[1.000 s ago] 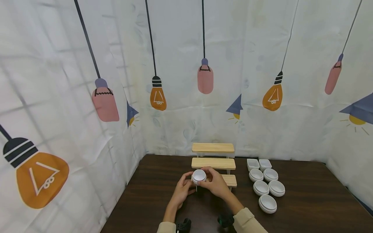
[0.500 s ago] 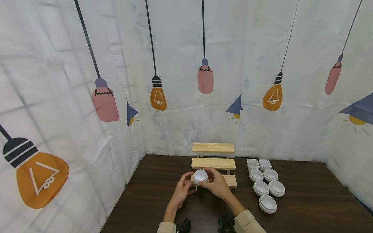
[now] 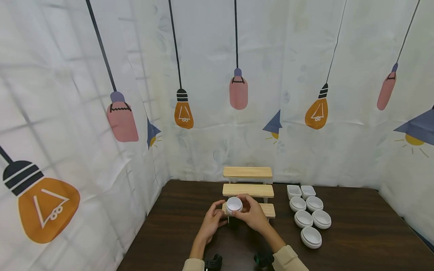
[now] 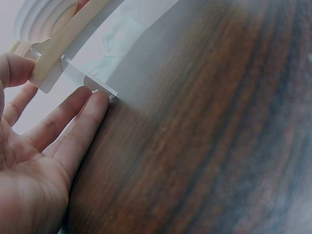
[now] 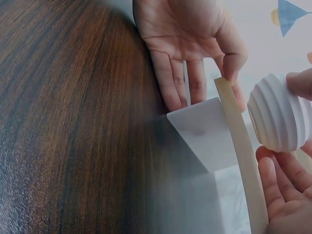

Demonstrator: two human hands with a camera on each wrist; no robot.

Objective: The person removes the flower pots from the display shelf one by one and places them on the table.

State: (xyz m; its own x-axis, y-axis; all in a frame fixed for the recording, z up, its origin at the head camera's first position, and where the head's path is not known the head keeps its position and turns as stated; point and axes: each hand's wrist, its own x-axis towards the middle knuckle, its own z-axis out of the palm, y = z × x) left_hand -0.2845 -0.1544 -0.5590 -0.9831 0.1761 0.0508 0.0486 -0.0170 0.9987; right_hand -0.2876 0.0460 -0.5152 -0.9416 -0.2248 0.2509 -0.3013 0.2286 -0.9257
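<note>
A small white ribbed bowl (image 3: 234, 203) is in my right hand (image 3: 253, 215), thumb and fingers gripping its sides from the right. Upright in the head view, it overlaps the left part of the lowest wooden board (image 3: 268, 210) of a three-step display stand. In the right wrist view the bowl's base (image 5: 256, 119) is close over that board's top. My left hand (image 3: 209, 224) pinches the board's left end between thumb and forefinger. Its other fingers reach down beside the stand's clear leg (image 4: 87, 75), fingertips right at it.
The stand's middle board (image 3: 249, 190) and top board (image 3: 248, 172) rise behind. To the right on the dark wooden table (image 3: 352, 226) sit several round white bowls (image 3: 311, 236) and two square white dishes (image 3: 294, 191). A patterned cloth (image 3: 203, 158) hangs behind the table.
The bowl has shifted slightly to the right along the lowest board, with my right hand around it. My left hand has stayed at the board's end.
</note>
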